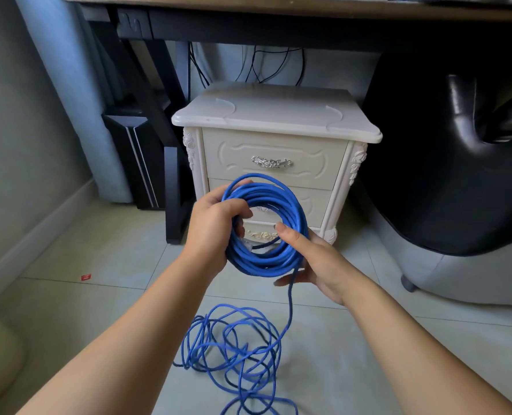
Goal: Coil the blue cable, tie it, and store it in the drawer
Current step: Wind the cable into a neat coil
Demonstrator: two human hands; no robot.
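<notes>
1. Pale floor tiles (99,295) run up to a cream bedside cabinet (272,115) that stands under a dark desk (278,23), with a black seat (443,175) to its right; the cabinet's top drawer (237,169) is closed
2. Head view: the blue cable (266,191) is partly wound into a round coil, held up in front of the cabinet between both hands
3. The left hand (216,226) is clenched round the coil's left side, fingers curled through the ring
4. The right hand (317,262) grasps the coil's lower right, thumb over the front strands, fingers underneath
5. From beneath the right fingers one strand drops to a loose tangle (231,351) on the tiles, below both hands
</notes>
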